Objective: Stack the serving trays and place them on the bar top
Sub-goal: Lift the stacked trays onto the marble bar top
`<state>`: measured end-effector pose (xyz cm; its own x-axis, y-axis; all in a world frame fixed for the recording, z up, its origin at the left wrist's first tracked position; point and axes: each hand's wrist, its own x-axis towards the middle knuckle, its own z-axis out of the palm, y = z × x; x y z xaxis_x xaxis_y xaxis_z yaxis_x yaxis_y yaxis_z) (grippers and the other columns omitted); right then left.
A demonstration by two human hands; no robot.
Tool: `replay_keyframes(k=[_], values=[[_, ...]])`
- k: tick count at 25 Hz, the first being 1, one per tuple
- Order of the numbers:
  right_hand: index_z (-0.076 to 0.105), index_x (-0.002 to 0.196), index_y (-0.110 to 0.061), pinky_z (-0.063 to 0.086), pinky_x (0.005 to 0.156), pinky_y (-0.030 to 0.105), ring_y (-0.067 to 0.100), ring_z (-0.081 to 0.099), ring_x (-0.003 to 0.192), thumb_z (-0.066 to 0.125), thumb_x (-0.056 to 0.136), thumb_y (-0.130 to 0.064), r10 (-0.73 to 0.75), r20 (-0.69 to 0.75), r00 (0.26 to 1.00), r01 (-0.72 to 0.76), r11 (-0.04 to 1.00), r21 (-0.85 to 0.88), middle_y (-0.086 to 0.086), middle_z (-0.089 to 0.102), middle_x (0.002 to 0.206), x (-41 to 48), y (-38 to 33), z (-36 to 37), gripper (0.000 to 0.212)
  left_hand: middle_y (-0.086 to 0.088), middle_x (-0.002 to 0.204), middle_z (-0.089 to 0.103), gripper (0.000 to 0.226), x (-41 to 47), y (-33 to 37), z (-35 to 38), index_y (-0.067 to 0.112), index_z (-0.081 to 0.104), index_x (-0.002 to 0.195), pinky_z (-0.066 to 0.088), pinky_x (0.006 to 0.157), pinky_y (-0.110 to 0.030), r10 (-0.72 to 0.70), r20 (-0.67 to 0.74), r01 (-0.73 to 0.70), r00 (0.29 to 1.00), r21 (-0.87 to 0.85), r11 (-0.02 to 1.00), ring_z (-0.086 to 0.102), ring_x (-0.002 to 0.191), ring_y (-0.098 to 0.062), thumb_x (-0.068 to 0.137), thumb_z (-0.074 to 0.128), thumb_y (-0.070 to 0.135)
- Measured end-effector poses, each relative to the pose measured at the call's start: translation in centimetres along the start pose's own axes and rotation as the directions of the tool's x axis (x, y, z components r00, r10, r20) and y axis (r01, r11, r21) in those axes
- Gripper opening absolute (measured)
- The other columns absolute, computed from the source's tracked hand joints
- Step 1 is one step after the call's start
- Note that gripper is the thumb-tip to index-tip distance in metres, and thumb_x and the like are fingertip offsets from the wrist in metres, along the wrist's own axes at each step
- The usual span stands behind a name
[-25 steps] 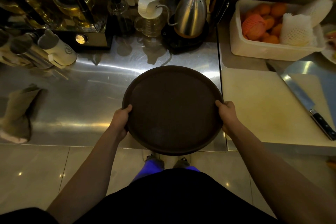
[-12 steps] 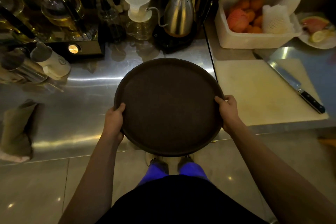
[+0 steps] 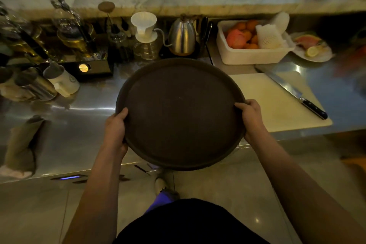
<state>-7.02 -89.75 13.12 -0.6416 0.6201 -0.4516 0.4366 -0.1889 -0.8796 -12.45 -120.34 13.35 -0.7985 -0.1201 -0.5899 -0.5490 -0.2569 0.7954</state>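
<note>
Both hands, left (image 3: pixel 115 130) and right (image 3: pixel 251 119), clamp the tray (image 3: pixel 180 113) rim at 9 and 3, above the counter (image 3: pixel 79 125) edge; no writing legible.

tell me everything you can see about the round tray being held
The tray is a large, round, dark brown disc with a low raised rim and a matte, finely textured face, empty. It looks like plastic or rubber. The left hand and right hand grip opposite rim edges, thumbs on top, holding it roughly level above the steel counter's front edge.
</note>
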Motion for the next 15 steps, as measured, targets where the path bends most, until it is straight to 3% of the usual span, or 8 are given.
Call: replay_keyframes(k=[2, 5, 10, 15], values=[[0.049, 0.114, -0.008, 0.051, 0.090, 0.050, 0.025, 0.059, 0.091, 0.052, 0.092, -0.013, -0.024, 0.024, 0.999, 0.023, 0.999, 0.039, 0.008, 0.058, 0.096, -1.4, -0.9, -1.6, 0.022, 0.001, 0.104, 0.066, 0.044, -2.4, 0.3, 0.4, 0.014, 0.049, 0.138, 0.047, 0.088, -0.041, 0.021, 0.000, -0.021, 1.000, -0.029, 0.999, 0.062, 0.105, -0.024, 0.098, 0.047, 0.032], [0.049, 0.114, -0.011, 0.052, 0.086, 0.047, 0.026, 0.060, 0.097, 0.053, 0.091, -0.013, -0.064, 0.049, 0.997, 0.059, 0.992, 0.108, 0.008, 0.059, 0.101, -3.6, -1.9, -4.1, 0.023, 0.002, 0.096, 0.066, 0.043, -6.4, 0.7, 1.2, 0.013, 0.050, 0.137, 0.047, 0.088, -0.041, 0.083, 0.027, -0.081, 0.996, -0.068, 0.994, 0.062, 0.095, -0.022, 0.098, 0.047, 0.030], [0.050, 0.119, -0.008, 0.054, 0.084, 0.047, 0.029, 0.062, 0.098, 0.055, 0.088, -0.012, -0.107, 0.067, 0.992, 0.093, 0.979, 0.182, 0.016, 0.060, 0.111, -6.3, -4.6, -7.0, 0.031, -0.006, 0.107, 0.069, 0.029, -10.7, 1.6, 1.5, 0.015, 0.060, 0.119, 0.049, 0.073, -0.038, 0.123, 0.031, -0.119, 0.992, -0.120, 0.986, 0.065, 0.096, -0.026, 0.093, 0.052, 0.022], [0.051, 0.122, -0.011, 0.053, 0.069, 0.039, 0.028, 0.064, 0.095, 0.056, 0.087, -0.012, -0.142, 0.145, 0.979, 0.106, 0.967, 0.232, 0.013, 0.062, 0.110, -8.8, -7.9, -8.1, 0.035, -0.006, 0.105, 0.070, 0.023, -13.8, 3.5, 1.0, 0.015, 0.062, 0.109, 0.050, 0.075, -0.039, 0.223, 0.032, -0.216, 0.974, -0.144, 0.966, 0.065, 0.097, -0.027, 0.089, 0.051, 0.018]])
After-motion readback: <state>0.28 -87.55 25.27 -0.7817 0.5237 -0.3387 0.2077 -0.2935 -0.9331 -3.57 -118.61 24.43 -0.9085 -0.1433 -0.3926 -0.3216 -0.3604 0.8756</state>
